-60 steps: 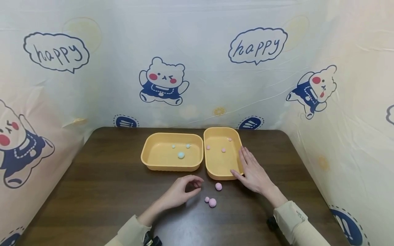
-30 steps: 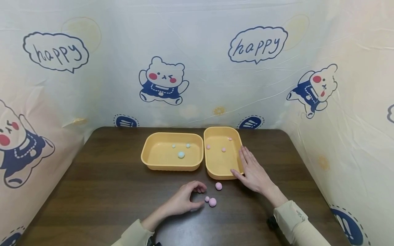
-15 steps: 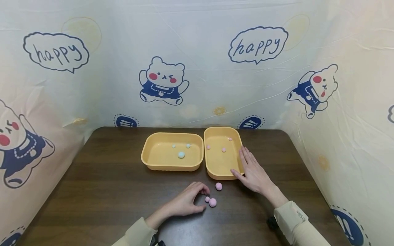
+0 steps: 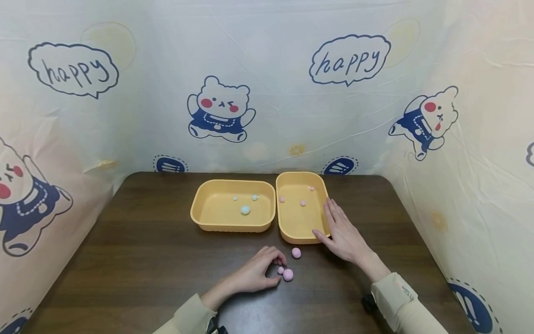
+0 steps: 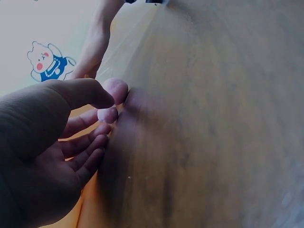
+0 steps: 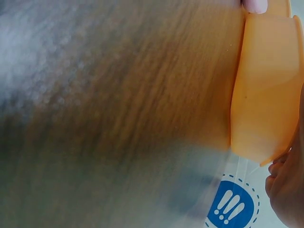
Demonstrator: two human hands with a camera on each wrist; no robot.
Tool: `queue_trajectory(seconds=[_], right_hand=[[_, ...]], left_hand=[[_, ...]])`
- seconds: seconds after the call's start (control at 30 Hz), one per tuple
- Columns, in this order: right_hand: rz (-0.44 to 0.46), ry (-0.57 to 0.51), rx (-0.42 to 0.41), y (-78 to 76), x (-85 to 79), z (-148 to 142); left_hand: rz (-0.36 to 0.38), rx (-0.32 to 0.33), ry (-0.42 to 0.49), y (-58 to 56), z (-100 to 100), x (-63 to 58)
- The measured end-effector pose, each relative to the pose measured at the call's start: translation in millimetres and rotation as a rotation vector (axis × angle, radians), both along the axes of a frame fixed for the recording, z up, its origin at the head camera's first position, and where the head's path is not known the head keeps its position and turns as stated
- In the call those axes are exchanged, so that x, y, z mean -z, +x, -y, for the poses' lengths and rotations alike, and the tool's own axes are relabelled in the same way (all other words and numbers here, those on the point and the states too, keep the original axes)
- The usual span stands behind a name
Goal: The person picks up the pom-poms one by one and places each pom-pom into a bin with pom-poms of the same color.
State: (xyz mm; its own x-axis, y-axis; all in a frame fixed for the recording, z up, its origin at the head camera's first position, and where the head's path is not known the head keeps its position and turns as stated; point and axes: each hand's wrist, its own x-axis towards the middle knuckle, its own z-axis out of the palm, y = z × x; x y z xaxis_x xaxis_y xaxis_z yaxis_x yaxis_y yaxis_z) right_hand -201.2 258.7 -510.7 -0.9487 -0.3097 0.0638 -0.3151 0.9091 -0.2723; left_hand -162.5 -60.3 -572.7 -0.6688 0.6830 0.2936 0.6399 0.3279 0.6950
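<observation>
My left hand point(image 4: 259, 272) reaches over the table with thumb and fingers curved around both sides of a small pink ball point(image 4: 281, 270). The left wrist view has the thumb tip beside this small ball point(image 5: 108, 114); firm contact cannot be made out. A larger pink ball point(image 4: 288, 275) lies against it, and another pink ball point(image 4: 296, 253) sits just in front of the right-hand tray. My right hand point(image 4: 344, 234) lies with straight fingers along the right side of that yellow tray point(image 4: 301, 225), which contains several small pink balls.
A second yellow tray point(image 4: 217, 218) stands directly left of the first, with pale green balls point(image 4: 245, 210) in it. Both are on a dark wooden table point(image 4: 137, 260). A printed curtain point(image 4: 275, 93) closes off the back and sides.
My left hand has moved right and slightly toward me, bringing its thumb and fingers around the small pink ball and narrowing their gap. The right hand, trays and balls have stayed put.
</observation>
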Motion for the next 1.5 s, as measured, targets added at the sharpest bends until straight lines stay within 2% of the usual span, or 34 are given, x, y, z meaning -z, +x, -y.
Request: queue_trajectory(seconds=[0.33, 0.4, 0.57, 0.6, 0.77, 0.83, 0.93, 1.0, 1.07, 1.2, 1.4, 1.5], right_hand=[[0.036, -0.020, 0.011, 2.1, -1.7, 0], [0.039, -0.021, 0.011, 2.4, -1.9, 0], [0.045, -0.023, 0.014, 2.5, -1.5, 1], [0.047, -0.025, 0.015, 2.5, -1.4, 1], [0.049, -0.031, 0.016, 3.0, -1.5, 1], [0.046, -0.029, 0.016, 3.0, -1.1, 1], [0.044, -0.025, 0.017, 2.6, -0.3, 1], [0.042, -0.023, 0.018, 2.4, 0.0, 1], [0.041, -0.022, 0.017, 2.3, 0.0, 0], [0.042, -0.023, 0.016, 2.1, -0.4, 1], [0.043, -0.023, 0.014, 1.2, -0.2, 1], [0.044, -0.024, 0.014, 0.9, -0.2, 1]], left_hand=[[-0.035, 0.014, -0.004, -3.2, -2, 4.7], [-0.045, 0.017, 0.001, -2.9, -2, 3.0], [-0.006, 0.017, -0.017, 1.1, -2, -11.8], [-0.024, 0.014, -0.025, 0.4, -3, -9.5], [-0.005, -0.007, -0.061, 4.2, -5, -17.7], [0.003, -0.019, -0.052, 4.1, -6, -15.5], [0.027, -0.047, -0.047, 1.7, -7, -5.8], [0.016, -0.060, -0.032, 0.1, -6, 1.7], [0.014, -0.058, -0.026, 0.1, -6, 2.5], [-0.055, -0.023, 0.003, -3.2, -2, 7.0], [-0.079, 0.010, 0.020, -4.4, 3, -1.1], [-0.061, 0.009, 0.046, -1.5, 4, -12.6]])
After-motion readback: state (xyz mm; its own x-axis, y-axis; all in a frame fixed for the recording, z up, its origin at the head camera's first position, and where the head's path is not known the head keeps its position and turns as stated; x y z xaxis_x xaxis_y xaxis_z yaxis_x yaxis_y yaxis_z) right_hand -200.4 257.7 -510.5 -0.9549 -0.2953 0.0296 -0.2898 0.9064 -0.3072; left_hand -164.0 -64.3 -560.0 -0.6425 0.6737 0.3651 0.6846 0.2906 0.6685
